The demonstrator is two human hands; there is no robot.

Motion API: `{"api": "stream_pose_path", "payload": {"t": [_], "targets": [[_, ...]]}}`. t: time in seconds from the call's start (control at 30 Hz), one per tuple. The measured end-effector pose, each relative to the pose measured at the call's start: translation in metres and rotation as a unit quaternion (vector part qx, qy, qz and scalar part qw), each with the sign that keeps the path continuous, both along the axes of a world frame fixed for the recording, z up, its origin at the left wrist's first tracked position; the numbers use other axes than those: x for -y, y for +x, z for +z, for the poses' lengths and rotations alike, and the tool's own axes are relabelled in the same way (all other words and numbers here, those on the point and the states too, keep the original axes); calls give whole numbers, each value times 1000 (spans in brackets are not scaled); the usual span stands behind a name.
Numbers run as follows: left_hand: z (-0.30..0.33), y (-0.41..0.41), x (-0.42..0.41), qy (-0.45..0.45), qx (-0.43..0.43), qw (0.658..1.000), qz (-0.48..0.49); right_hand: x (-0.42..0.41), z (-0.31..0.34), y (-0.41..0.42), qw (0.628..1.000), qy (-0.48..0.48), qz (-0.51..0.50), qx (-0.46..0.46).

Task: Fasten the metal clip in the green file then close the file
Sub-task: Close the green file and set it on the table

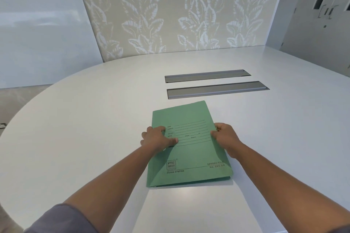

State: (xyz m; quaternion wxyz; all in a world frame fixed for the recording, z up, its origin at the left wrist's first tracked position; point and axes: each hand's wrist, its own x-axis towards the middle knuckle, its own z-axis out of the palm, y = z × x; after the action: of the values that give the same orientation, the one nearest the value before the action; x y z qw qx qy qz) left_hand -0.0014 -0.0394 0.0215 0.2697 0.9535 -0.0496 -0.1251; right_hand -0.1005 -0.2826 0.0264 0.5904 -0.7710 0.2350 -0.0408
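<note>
The green file (189,149) lies flat and closed on the white table (94,119), printed front cover up, spine along its left edge. My left hand (158,138) rests on the cover at that left edge, fingers curled and pressing down. My right hand (224,136) grips the file's right, opening edge, thumb on top of the cover and fingers around the side. The metal clip is hidden inside the file.
Two long grey cable-slot lids (217,90) are set into the table just beyond the file. A leaf-patterned wall panel (180,11) stands behind the table. The table's rounded edge curves off to the left.
</note>
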Motion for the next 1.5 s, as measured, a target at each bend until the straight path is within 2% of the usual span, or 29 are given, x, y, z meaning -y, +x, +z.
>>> {"api": "stream_pose_path", "payload": {"t": [0.17, 0.27, 0.43, 0.57, 0.83, 1.0, 1.07, 1.13, 1.2, 1.27, 1.37, 1.5], "targets": [[1, 1, -7, 6, 6, 1000, 14, -13, -6, 6, 985, -159, 12, -64], [1, 1, -8, -5, 5, 1000, 29, -18, -1, 11, 959, -260, 40, -106], [3, 9, -12, -113, -18, 989, 93, -21, 2, 18, 913, -361, 80, -171], [8, 13, -17, -207, -50, 965, 153, -19, 0, 20, 899, -385, 89, -192], [8, 18, -19, -243, -89, 956, 140, -18, 2, 21, 896, -386, 96, -196], [9, 16, -21, -358, -194, 905, 126, -17, 0, 20, 905, -373, 89, -186], [5, 14, -25, -399, -201, 885, 136, -16, -1, 19, 917, -349, 85, -172], [3, 15, -28, -432, -187, 870, 147, -12, -4, 18, 947, -287, 75, -121], [5, 18, -31, -457, -168, 861, 148, -7, -5, 19, 982, -178, 46, -44], [11, 23, -32, -488, -149, 848, 146, -3, -2, 19, 999, -50, 16, 6], [25, 32, -33, -522, -116, 834, 139, -2, 3, 23, 994, 108, 18, 22], [42, 47, -39, -536, -80, 830, 129, -7, 9, 28, 976, 204, 66, 42]]}}
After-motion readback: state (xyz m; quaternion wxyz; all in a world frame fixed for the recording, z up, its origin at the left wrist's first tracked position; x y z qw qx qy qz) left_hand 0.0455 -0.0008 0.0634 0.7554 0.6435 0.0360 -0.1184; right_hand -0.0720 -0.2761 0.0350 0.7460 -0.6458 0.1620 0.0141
